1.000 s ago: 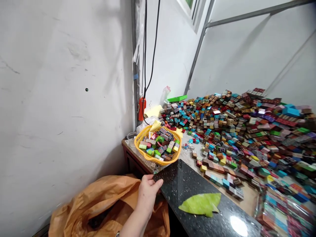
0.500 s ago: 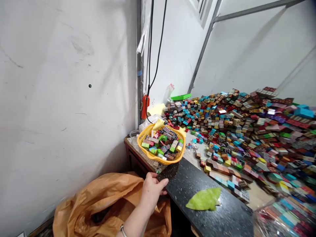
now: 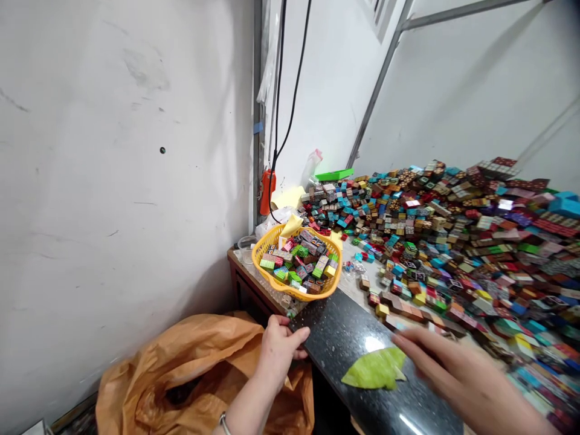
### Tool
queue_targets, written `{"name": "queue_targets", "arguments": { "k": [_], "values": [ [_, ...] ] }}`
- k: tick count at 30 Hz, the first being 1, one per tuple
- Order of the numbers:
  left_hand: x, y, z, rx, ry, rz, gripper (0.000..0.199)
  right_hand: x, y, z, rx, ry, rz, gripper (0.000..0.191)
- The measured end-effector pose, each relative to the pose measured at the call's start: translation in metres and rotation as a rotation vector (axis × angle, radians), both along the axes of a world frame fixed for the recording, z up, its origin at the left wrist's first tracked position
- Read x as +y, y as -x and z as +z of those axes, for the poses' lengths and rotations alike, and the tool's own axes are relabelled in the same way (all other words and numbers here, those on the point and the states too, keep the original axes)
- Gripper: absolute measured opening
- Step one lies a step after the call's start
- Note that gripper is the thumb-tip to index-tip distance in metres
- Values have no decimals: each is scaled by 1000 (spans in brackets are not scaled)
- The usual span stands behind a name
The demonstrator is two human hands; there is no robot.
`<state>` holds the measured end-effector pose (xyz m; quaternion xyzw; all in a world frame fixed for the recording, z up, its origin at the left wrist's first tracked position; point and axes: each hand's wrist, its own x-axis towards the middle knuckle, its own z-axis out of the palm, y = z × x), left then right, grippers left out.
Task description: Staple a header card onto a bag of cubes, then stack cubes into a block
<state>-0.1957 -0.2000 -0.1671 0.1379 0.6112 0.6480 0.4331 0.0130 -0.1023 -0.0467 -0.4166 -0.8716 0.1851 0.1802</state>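
At the left edge of a black speckled slab, my left hand has its fingers bent around the rim and its thumb over the top. My right hand is slightly blurred and reaches in from the right, fingers stretched out and holding nothing that I can see. Its fingertips are close to the right end of a flat green leaf-shaped piece lying on the slab. Whether they touch it I cannot tell. Beyond the slab stands a yellow plastic basket full of small patterned blocks.
A large heap of colourful small blocks covers the surface at the right, against the wall. Below my left hand lies a crumpled orange-brown sack. Black cables hang in the corner beside an orange object. A green tray sits behind.
My right hand has come into view from the right, over the slab near the green piece. My left hand stays at the slab's edge. The view has shifted slightly.
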Motion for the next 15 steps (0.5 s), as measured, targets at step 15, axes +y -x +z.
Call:
{"name": "queue_targets", "arguments": {
  "k": [15],
  "values": [
    [-32,51,15,222,-105,144,45,78,213,3,-98,1,37,15]
  ]
}}
